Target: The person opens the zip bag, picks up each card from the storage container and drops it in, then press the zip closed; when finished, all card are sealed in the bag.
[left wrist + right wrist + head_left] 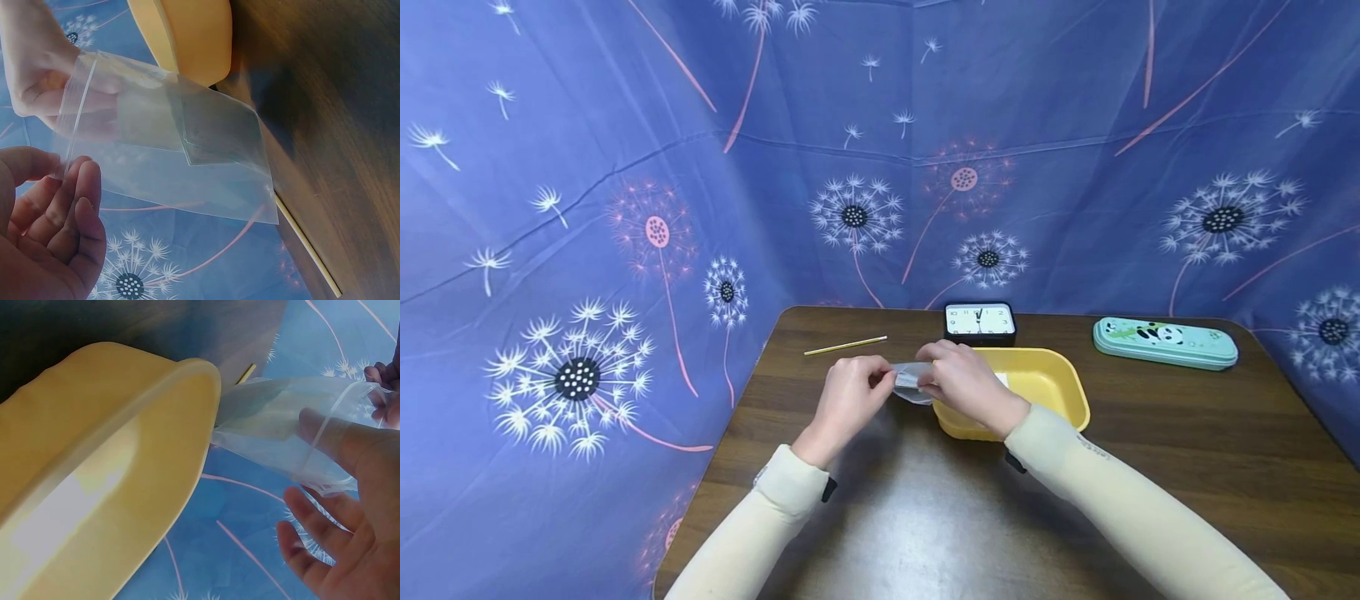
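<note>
A clear zip-lock bag hangs between my two hands, with thin flat rectangular pieces showing through it. My left hand pinches one side of the bag's mouth by the zip strip, between thumb and forefinger. At the other side, my right hand grips the bag near the strip. Its thumb stretches across the strip toward the flat pieces, and its lower fingers are spread loosely apart. The right hand overlaps the left part of a yellow plastic basin in the head view. Something white lies inside the basin.
Behind the basin stands a black-framed clock. A thin yellow pencil-like stick lies at the back left of the brown wooden table. Farther right is a mint-green pencil case with a panda on it. Blue dandelion-print cloth surrounds the table.
</note>
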### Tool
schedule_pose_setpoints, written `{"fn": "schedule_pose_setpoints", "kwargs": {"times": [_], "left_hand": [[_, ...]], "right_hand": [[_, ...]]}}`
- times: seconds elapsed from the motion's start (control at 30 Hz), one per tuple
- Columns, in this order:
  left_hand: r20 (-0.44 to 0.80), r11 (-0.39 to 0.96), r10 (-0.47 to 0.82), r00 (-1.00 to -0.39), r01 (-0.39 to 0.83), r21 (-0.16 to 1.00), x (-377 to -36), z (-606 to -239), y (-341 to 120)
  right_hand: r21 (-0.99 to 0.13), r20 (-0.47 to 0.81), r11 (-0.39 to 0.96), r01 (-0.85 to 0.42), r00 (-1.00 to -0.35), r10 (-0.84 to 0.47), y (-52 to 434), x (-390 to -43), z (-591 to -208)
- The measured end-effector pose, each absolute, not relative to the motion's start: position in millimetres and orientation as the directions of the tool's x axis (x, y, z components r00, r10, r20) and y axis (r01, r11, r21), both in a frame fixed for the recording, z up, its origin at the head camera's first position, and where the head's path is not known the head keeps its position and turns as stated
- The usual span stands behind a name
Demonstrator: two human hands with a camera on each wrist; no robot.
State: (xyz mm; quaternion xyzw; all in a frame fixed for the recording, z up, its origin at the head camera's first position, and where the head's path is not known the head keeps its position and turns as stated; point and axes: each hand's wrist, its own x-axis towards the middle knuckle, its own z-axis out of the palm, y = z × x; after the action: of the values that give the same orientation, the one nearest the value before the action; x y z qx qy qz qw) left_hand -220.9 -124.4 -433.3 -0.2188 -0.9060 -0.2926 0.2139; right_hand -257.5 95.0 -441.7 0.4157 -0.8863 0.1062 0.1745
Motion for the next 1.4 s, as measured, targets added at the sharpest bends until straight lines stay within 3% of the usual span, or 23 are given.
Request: {"fn": "schedule_pose_setpoints", "kwargs": {"times": [0.33, 0.53, 0.77, 0.97, 1.4], "left_hand": [[0.528, 0.730, 0.273, -0.804, 0.531, 0.431, -220.8, -434.1, -125.2], [0.540, 0.721, 0.275, -0.795, 0.543, 0.432, -220.9, -433.8, -124.7], [0.562, 0.720, 0.270, -0.782, 0.551, 0.421, -221.3, -433.4, -125.4], [0.552, 0.721, 0.269, -0.789, 0.545, 0.428, -219.3, -432.6, -127.4], [0.545, 0.714, 0.273, -0.793, 0.546, 0.438, -219.1, -432.0, -128.1]], "right_hand": [[-0.060, 0.434, 0.600, -0.798, -0.562, -0.704, 99.3, -257.9, -442.5], [-0.144, 0.483, 0.566, -0.812, -0.557, -0.676, 113.6, -256.1, -438.2], [-0.208, 0.528, 0.602, -0.771, -0.606, -0.595, 145.3, -260.3, -432.8], [-0.220, 0.426, 0.690, -0.690, -0.704, -0.568, 168.1, -273.2, -442.5], [-0.202, 0.151, 0.791, -0.577, -0.817, -0.557, 196.1, -293.7, -479.9]]}}
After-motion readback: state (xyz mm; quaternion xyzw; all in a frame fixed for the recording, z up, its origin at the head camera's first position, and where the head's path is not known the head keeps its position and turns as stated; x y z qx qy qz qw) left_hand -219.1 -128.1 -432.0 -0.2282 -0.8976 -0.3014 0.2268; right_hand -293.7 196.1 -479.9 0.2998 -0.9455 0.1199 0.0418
